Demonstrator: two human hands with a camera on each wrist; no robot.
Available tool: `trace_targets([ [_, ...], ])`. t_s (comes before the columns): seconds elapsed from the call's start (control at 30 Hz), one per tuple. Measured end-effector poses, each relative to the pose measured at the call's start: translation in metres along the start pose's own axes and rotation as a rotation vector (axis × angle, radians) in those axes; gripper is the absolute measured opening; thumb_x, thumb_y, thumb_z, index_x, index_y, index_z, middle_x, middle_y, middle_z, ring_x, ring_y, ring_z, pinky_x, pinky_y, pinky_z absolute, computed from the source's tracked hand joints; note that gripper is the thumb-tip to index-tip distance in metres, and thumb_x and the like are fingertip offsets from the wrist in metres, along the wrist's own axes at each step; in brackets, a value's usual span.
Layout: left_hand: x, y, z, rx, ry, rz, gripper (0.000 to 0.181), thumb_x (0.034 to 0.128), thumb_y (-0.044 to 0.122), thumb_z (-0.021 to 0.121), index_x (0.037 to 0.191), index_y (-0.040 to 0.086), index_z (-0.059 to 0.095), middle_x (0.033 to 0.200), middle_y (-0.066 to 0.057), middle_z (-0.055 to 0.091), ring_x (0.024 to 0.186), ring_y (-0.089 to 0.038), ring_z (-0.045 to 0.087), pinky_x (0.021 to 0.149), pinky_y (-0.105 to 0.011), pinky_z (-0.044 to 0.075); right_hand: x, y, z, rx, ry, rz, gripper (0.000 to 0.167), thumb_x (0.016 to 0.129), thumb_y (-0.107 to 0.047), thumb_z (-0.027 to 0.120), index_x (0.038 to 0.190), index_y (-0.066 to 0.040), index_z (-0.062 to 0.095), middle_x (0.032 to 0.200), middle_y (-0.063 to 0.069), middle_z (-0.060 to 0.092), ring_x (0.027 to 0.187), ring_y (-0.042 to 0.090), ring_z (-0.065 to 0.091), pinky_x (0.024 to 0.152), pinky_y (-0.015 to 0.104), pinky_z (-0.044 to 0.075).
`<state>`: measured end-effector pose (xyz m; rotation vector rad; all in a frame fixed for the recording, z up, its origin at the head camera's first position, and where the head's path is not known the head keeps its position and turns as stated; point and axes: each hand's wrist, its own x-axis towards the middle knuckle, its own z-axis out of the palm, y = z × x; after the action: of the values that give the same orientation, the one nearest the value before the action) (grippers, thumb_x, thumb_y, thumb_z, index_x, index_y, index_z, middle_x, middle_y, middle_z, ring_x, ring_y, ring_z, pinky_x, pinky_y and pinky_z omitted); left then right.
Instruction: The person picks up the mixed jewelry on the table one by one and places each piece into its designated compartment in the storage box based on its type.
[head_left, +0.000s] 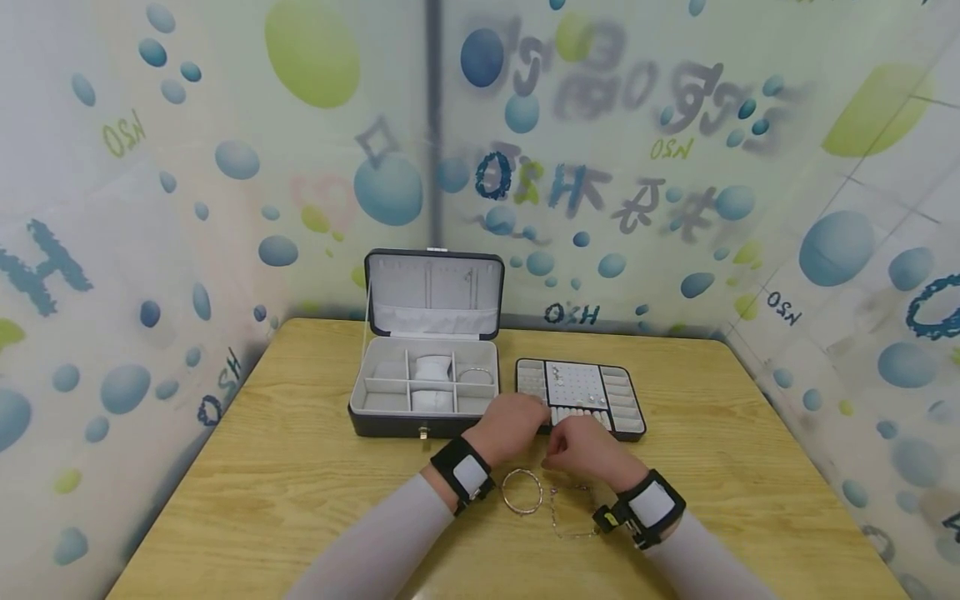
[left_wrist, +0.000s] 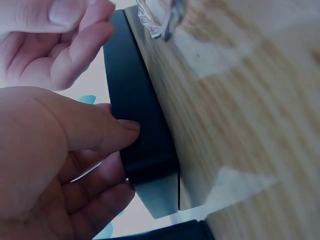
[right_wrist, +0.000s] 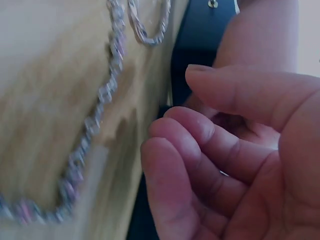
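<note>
My left hand (head_left: pixel 513 421) is at the near left corner of a flat jewellery tray (head_left: pixel 633 432); in the left wrist view its thumb presses the tray's black side (left_wrist: pixel 135 80), fingers curled at the corner. My right hand (head_left: pixel 588 450) hovers by the tray's near edge. In the right wrist view the right hand (right_wrist: pixel 225 160) has loosely curled fingers, thumb apart, nothing visible between them. Nearer me on the table lie a round bangle (head_left: pixel 504 492) and, right of it, a beaded chain bracelet (head_left: pixel 573 536), whose pink and clear beads (right_wrist: pixel 106 94) show in the right wrist view.
An open black jewellery box (head_left: pixel 382 427) stands left of the tray, its lid (head_left: pixel 435 279) raised. Its compartments hold white cushions (head_left: pixel 432 401) and a bangle (head_left: pixel 476 371). Small pieces of jewellery sit on the tray's middle panel. Patterned walls border the wooden table (head_left: pixel 247 467).
</note>
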<state>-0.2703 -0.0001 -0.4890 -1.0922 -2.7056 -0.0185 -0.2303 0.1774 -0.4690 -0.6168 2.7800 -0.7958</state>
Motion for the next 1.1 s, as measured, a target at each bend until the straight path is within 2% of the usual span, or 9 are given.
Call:
trace_targets([
  [0.37, -0.003, 0.000, 0.003, 0.000, 0.037, 0.010, 0.014, 0.0964, 0.017, 0.071, 0.086, 0.027, 0.072, 0.083, 0.009, 0.070, 0.078, -0.009, 0.067, 0.061, -0.028, 0.052, -0.001, 0.000, 0.018, 0.062, -0.046, -0.019, 0.018, 0.075, -0.014, 0.087, 0.070, -0.022, 0.071, 0.063, -0.012, 0.063, 0.056, 0.007, 0.056, 0.054, 0.025, 0.046],
  [0.53, -0.004, 0.001, 0.003, -0.015, 0.017, -0.003, 0.013, 0.0961, 0.017, 0.071, 0.086, 0.026, 0.072, 0.084, 0.009, 0.069, 0.077, -0.008, 0.065, 0.061, -0.027, 0.050, -0.001, 0.000, 0.024, 0.079, -0.057, -0.006, 0.021, 0.075, -0.017, 0.088, 0.068, -0.022, 0.069, 0.060, -0.013, 0.061, 0.055, 0.005, 0.054, 0.053, 0.024, 0.045],
  [0.87, -0.002, 0.004, -0.001, -0.003, -0.003, -0.009, 0.015, 0.0993, 0.019, 0.069, 0.087, 0.026, 0.073, 0.085, 0.009, 0.070, 0.077, -0.008, 0.065, 0.061, -0.027, 0.051, -0.003, -0.005, 0.023, 0.067, -0.060, 0.005, 0.021, 0.075, -0.013, 0.088, 0.067, -0.020, 0.069, 0.061, -0.011, 0.061, 0.055, 0.007, 0.053, 0.052, 0.023, 0.042],
  [1.1, 0.000, 0.000, -0.002, -0.002, 0.004, -0.015, 0.016, 0.0995, 0.018, 0.069, 0.086, 0.026, 0.072, 0.085, 0.009, 0.070, 0.077, -0.008, 0.065, 0.060, -0.028, 0.050, -0.001, -0.010, 0.021, 0.049, -0.074, -0.003, 0.021, 0.074, -0.009, 0.085, 0.068, -0.020, 0.069, 0.062, -0.011, 0.062, 0.056, 0.008, 0.053, 0.051, 0.024, 0.041],
])
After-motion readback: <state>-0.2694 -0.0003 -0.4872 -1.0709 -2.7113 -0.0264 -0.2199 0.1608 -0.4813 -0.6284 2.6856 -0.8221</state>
